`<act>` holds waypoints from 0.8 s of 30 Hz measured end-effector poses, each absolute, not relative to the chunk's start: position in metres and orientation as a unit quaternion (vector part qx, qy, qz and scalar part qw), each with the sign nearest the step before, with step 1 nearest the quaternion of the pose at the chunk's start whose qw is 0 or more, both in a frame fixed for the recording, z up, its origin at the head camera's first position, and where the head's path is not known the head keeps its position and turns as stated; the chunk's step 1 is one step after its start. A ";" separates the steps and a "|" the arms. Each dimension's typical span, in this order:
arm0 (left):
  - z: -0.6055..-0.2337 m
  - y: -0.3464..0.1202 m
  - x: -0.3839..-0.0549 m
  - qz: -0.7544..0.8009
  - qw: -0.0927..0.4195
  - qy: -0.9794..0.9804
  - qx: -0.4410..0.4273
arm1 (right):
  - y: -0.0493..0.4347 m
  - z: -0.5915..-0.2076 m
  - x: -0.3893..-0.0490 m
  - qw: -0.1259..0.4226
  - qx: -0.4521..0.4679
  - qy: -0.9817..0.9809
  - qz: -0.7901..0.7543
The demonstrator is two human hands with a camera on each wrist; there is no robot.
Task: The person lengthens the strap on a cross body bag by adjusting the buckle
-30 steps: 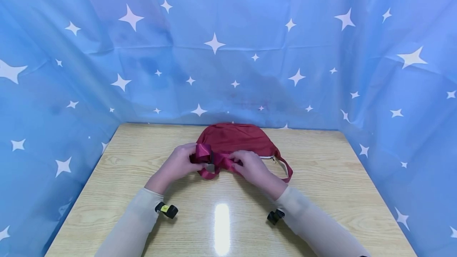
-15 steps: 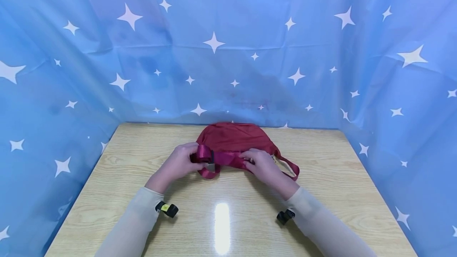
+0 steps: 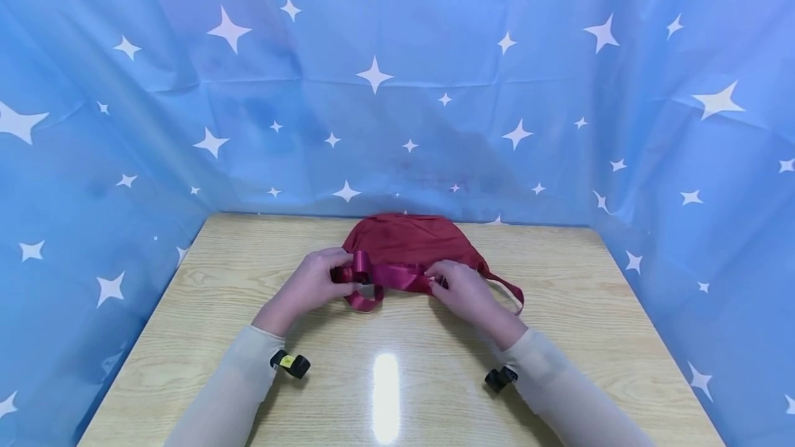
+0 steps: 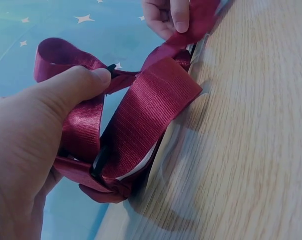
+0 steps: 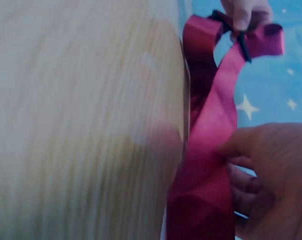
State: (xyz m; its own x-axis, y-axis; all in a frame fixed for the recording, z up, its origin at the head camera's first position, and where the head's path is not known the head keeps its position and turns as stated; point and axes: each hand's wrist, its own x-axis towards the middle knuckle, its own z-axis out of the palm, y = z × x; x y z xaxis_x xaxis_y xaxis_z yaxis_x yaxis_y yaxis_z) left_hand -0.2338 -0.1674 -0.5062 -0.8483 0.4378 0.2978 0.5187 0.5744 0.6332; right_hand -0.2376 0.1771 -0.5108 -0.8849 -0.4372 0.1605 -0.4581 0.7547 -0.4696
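A dark red waist bag (image 3: 406,239) lies at the far side of the table. In front of it, my left hand (image 3: 313,281) pinches the bag's shiny red strap at a black slide buckle (image 4: 112,71), thumb on top. A loop of strap (image 4: 53,56) stands up beside that thumb, and another wide fold hangs below. To the right, my right hand (image 3: 462,288) pinches the strap (image 5: 218,112) between thumb and fingers. The strap runs fairly straight between both hands. In the right wrist view the buckle and left fingertips (image 5: 242,17) show at the top.
The pale wooden table (image 3: 261,392) has a blue star-patterned curtain (image 3: 373,123) at its back and sides. A thin end strap (image 3: 512,292) of the bag curves out past the right hand. Dark cameras (image 3: 298,365) are worn on both wrists.
My right hand has moved right with the strap, which has straightened from a bunched state. The loop standing at the left hand has become smaller. The left hand has stayed in place.
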 end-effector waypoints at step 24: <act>-0.509 -0.166 -0.232 -0.365 0.066 -0.887 -0.275 | 0.126 -0.506 -0.234 0.014 0.267 -0.908 0.323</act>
